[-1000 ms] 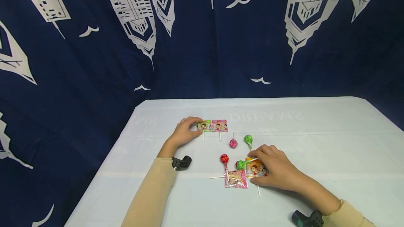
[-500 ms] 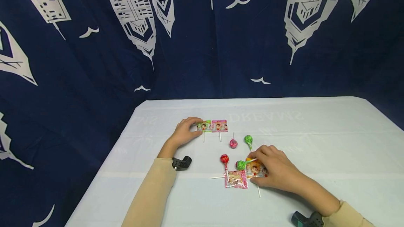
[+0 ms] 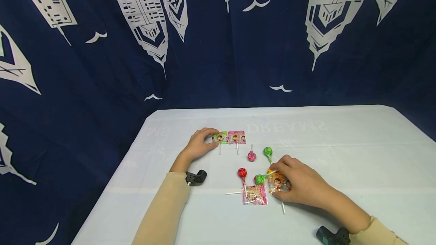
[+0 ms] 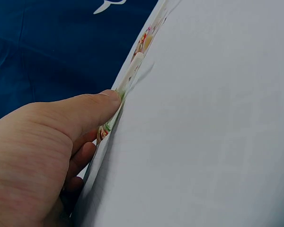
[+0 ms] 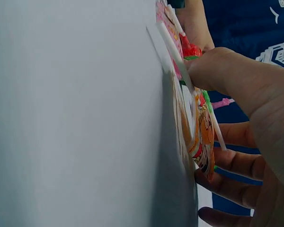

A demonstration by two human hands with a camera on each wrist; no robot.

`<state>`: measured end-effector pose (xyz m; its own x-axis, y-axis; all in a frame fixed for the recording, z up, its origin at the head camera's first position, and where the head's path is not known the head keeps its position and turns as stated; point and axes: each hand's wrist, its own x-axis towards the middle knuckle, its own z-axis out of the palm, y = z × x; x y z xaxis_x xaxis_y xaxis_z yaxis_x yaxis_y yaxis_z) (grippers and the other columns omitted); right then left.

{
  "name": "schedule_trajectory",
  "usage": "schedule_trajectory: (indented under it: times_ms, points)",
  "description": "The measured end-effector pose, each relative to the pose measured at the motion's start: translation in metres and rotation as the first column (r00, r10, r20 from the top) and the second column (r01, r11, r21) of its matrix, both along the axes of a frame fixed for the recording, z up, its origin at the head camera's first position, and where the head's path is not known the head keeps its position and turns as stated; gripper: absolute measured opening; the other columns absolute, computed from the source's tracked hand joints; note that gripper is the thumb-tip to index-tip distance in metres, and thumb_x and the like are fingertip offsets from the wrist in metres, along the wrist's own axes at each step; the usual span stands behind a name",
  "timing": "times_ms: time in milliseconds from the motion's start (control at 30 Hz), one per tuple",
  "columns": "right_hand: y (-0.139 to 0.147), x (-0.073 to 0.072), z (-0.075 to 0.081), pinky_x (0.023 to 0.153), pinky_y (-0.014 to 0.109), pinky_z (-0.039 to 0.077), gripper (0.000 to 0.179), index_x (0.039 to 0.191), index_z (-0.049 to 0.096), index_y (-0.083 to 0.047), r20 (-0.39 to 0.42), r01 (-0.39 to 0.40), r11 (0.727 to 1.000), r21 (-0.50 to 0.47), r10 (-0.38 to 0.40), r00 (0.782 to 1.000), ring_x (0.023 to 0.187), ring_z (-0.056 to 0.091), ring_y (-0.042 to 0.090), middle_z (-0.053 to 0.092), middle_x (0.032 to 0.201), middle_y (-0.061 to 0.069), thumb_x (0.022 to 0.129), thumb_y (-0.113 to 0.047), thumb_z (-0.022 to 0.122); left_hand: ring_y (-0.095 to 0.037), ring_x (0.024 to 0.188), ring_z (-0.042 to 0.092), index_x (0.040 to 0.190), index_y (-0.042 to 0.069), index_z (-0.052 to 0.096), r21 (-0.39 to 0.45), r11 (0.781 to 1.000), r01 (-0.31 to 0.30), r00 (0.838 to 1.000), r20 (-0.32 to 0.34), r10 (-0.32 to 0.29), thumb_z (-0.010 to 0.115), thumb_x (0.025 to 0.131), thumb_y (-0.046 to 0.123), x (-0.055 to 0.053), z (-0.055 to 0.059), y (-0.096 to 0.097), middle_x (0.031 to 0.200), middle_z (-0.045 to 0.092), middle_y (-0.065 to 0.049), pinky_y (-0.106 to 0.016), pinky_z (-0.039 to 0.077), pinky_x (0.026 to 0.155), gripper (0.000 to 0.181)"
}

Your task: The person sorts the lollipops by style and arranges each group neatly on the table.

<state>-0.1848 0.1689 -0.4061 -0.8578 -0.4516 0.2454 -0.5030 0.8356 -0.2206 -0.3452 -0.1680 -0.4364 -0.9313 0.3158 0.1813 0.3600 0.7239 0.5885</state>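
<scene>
- Flat-wrapped, four by my count — green packet [image 3: 223, 137], far pink packet [image 3: 241, 137], near pink packet [image 3: 255, 195], orange packet [image 3: 277, 182].
- Round, four — red lollipop [image 3: 242, 172], pink lollipop [image 3: 251, 156], far green lollipop [image 3: 268, 151], near green lollipop [image 3: 260, 179].
- Hands, two: left hand [image 3: 200, 143], right hand [image 3: 299, 180].
- Wrist-worn, two: left black device [image 3: 196, 177], right black device [image 3: 334, 236].
- I log one table [image 3: 323, 131], one blue cloth [image 3: 218, 59].

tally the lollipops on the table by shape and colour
Flat green packet: 1
Flat pink packets: 2
Flat orange packet: 1
Round green lollipops: 2
Round red lollipop: 1
Round pink lollipop: 1
Total: 8 in plain view; any hidden underneath can't be counted
</scene>
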Motion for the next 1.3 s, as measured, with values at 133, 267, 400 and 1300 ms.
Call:
schedule_trajectory:
  times_ms: [133,267,400,1300]
  points:
    - [0.003,-0.002,0.001,0.071,0.024,0.048,0.06,0.12,0.067,-0.021,0.034,0.003,1.0,0.01,-0.003,0.999,0.086,0.049,0.003,0.055,0.108,-0.009,0.068,-0.042,0.087,-0.027,0.137,0.047,0.133,0.023,0.063,0.004,1.0,0.004,1.0,0.0,-0.004,0.073,0.09,0.031,0.001,0.001,0.0,0.144,0.057,0.001,-0.05,0.027,0.119,0.045]
    - [0.008,-0.005,0.002,0.072,0.024,0.05,0.063,0.122,0.066,-0.015,0.034,-0.012,1.0,-0.002,0.012,0.999,0.088,0.049,0.003,0.055,0.111,-0.007,0.068,-0.038,0.088,-0.027,0.137,0.048,0.134,0.022,0.062,0.005,1.0,0.003,1.0,0.0,-0.003,0.073,0.09,0.031,0.001,0.001,0.0,0.144,0.057,0.001,-0.051,0.028,0.119,0.046]
    - [0.014,-0.007,0.003,0.072,0.023,0.049,0.062,0.122,0.066,-0.013,0.01,-0.029,0.999,-0.02,0.029,1.0,0.085,0.048,0.002,0.055,0.11,-0.007,0.068,-0.036,0.088,-0.027,0.136,0.048,0.134,0.022,0.062,0.001,1.0,0.005,1.0,-0.003,-0.005,0.074,0.09,0.03,0.001,0.001,0.0,0.143,0.058,0.001,-0.05,0.029,0.118,0.046]
    - [0.043,-0.024,0.006,0.061,0.023,0.042,0.059,0.124,0.067,-0.021,0.007,0.065,0.997,-0.052,-0.064,0.998,0.085,0.051,0.006,0.057,0.112,-0.007,0.071,-0.038,0.086,-0.027,0.137,0.047,0.134,0.022,0.063,0.0,1.0,0.005,1.0,0.013,-0.005,0.073,0.09,0.03,0.001,0.002,0.001,0.144,0.057,0.001,-0.051,0.028,0.119,0.045]
